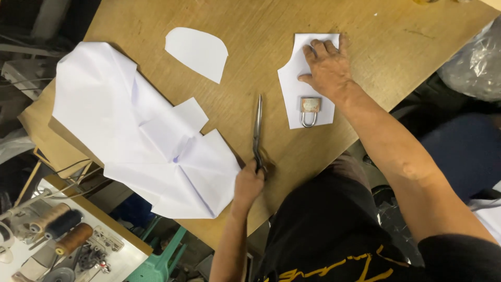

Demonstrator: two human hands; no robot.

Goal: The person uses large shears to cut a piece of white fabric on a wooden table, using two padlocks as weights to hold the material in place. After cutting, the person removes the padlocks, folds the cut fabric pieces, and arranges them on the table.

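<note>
My left hand (247, 184) grips the handles of long metal scissors (257, 125), which lie on the wooden table (365, 31) with the blades closed and pointing away from me. My right hand (326, 67) rests flat, fingers spread, on a small white cut paper pattern piece (291, 83). A rusty padlock (310, 110) sits on the near end of that piece, just below my wrist. A rounded white paper piece (198, 51) lies further left. A large creased white paper sheet (141, 130) covers the left part of the table, its edge beside my left hand.
Beyond the table's left edge stands a sewing machine surface with thread spools (62, 227) in brown and dark colours. A green plastic stool (162, 256) is beneath. A clear plastic bag (477, 62) lies at the right. My black shirt fills the bottom.
</note>
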